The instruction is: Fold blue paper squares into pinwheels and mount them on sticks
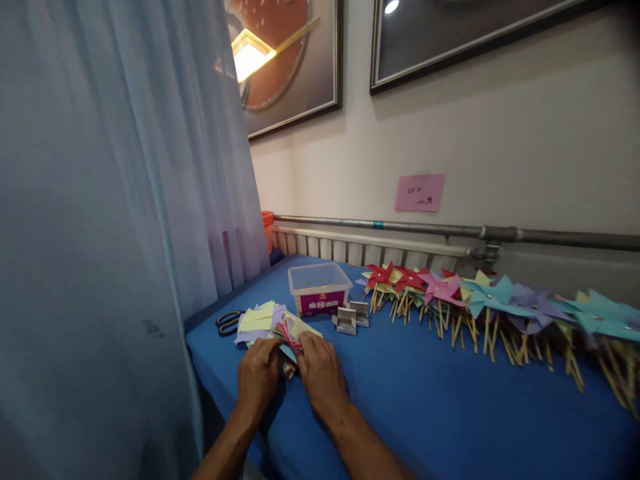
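A pile of coloured paper pieces (259, 319), in pale yellow, lilac and other colours, lies on the blue cloth in front of me. At its near end my left hand (259, 373) is closed, with the thumb and fingers pinching paper. My right hand (320, 370) grips the opposite side of the same bundle of paper sheets (290, 329), where red and light blue edges show between the hands. The fingertips partly hide what they grip. Left of the pile lie dark-handled scissors (230, 323), their blades covered by the paper.
A clear plastic tub (320, 277) with a purple label stands behind the hands, beside small open grey boxes (346, 320). Several paper pinwheels (443, 288) on sticks lie along the wall side. A curtain (125, 220) hangs at left; a metal pipe (425, 229) runs along the wall.
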A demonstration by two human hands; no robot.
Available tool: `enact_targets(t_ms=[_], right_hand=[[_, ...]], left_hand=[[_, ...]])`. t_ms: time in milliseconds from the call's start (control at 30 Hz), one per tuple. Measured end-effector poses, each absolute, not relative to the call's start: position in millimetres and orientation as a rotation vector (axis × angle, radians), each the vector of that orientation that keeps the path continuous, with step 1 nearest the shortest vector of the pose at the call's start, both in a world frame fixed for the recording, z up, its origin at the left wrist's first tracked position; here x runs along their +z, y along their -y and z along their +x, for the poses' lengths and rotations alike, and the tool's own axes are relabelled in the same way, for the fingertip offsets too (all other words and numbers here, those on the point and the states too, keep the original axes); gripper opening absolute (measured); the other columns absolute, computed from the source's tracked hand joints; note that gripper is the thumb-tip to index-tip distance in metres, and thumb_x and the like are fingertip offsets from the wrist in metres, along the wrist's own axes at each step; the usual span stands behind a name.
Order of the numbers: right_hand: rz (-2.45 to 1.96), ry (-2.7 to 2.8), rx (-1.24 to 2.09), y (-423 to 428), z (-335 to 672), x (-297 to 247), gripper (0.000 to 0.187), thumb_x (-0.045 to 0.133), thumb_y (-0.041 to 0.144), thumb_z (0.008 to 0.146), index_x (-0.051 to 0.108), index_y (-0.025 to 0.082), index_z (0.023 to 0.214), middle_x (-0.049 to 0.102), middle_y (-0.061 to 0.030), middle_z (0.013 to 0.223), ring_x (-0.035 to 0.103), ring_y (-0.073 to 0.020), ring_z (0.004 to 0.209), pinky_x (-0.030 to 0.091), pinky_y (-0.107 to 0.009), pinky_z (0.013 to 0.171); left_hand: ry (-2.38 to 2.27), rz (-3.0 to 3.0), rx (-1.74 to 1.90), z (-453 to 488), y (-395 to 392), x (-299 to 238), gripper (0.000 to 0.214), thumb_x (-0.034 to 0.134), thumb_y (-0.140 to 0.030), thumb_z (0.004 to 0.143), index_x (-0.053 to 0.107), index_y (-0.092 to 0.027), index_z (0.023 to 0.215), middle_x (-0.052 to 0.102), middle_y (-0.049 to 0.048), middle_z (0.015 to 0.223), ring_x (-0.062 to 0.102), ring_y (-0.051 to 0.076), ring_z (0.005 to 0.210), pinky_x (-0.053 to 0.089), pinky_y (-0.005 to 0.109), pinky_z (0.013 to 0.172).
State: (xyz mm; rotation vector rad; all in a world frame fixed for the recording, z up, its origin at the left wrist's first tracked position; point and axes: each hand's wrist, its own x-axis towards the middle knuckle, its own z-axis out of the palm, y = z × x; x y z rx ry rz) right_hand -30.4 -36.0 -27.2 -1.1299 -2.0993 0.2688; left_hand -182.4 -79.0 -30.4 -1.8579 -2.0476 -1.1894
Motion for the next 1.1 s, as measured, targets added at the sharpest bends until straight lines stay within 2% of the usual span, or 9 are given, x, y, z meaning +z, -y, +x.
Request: enact_targets(t_ms=[133,267,333,500,633,800,1000,1100], right_hand=[[-1.135,1.889,0.42,28.1,-25.6,-29.2,0.03,0.045,0.021,0.101,0.068,0.022,0.121,0.076,-0.0092,0.117,0.07,-0.0233,0.107,0.05,-0.035,0.095],[-1.137,1.784,0.525,24.6,-22.9,-30.7,0.029,0.045,0.024,0.102,0.067,0.025,0.12,0.076,-0.0061,0.115,0.071,-0.0214,0.105,0.051,-0.031,0.092],[-1.135,1.787,0.542,25.8,-23.4,-30.1,0.029,0.045,0.026,0.103,0.066,0.024,0.122,0.076,-0.0064,0.116,0.07,-0.0223,0.108,0.05,-0.032,0.094],[-1.113,1.907,0.475,31.6,-25.6,-27.8,0.029,0.049,0.023,0.101,0.066,0.023,0.125,0.075,-0.0087,0.121,0.068,-0.0244,0.114,0.049,-0.035,0.101],[-1.126,2.051,0.363,36.3,-27.2,-28.2,0.026,0.051,0.02,0.101,0.068,0.024,0.12,0.074,-0.0087,0.121,0.067,-0.0254,0.114,0.049,-0.037,0.101],[-1.148,2.218,0.251,44.6,-30.9,-31.6,0.025,0.062,0.016,0.093,0.067,0.025,0.116,0.072,-0.0093,0.128,0.063,-0.0293,0.121,0.047,-0.042,0.102],[-0.986,2.137,0.269,48.0,-15.8,-25.6,0.057,0.076,0.026,0.083,0.058,0.023,0.138,0.065,-0.014,0.141,0.058,-0.034,0.131,0.044,-0.05,0.11],[-1.067,1.918,0.44,40.9,21.4,-20.0,0.051,0.07,0.026,0.083,0.062,0.025,0.134,0.068,-0.0127,0.137,0.06,-0.0353,0.13,0.045,-0.052,0.11]], left_hand=[[2.03,-1.719,-1.619,-193.8,77.0,-39.7,0.029,0.049,-0.024,0.089,0.077,-0.02,0.097,0.078,0.0075,0.097,0.073,0.022,0.092,0.056,0.035,0.088],[2.148,-1.575,-1.9,-200.7,78.0,-43.7,0.029,0.054,-0.035,0.084,0.077,-0.02,0.095,0.079,0.0059,0.094,0.074,0.022,0.085,0.06,0.034,0.08],[2.199,-1.515,-1.977,-204.3,79.9,-43.9,0.031,0.056,-0.039,0.083,0.077,-0.02,0.097,0.08,0.0053,0.093,0.074,0.022,0.083,0.06,0.033,0.077],[2.244,-1.326,-2.054,-217.5,87.7,-33.6,0.035,0.062,-0.045,0.08,0.077,-0.02,0.098,0.08,0.0057,0.097,0.075,0.023,0.091,0.059,0.033,0.083],[2.202,-1.196,-2.159,-228.1,95.8,-12.9,0.04,0.066,-0.049,0.077,0.077,-0.018,0.099,0.079,0.0055,0.088,0.073,0.022,0.081,0.058,0.031,0.074],[2.047,-1.188,-2.26,-222.2,99.1,20.2,0.038,0.069,-0.048,0.078,0.076,-0.018,0.099,0.077,0.0049,0.088,0.069,0.019,0.078,0.056,0.028,0.071],[2.025,-1.493,-2.493,-171.7,75.9,53.4,0.032,0.073,-0.045,0.07,0.075,-0.016,0.085,0.071,0.0019,0.075,0.061,0.015,0.065,0.049,0.025,0.063],[2.066,-1.778,-2.463,-143.0,54.4,62.2,0.029,0.07,-0.044,0.071,0.073,-0.016,0.076,0.064,-0.0009,0.063,0.051,0.012,0.055,0.041,0.024,0.055]])
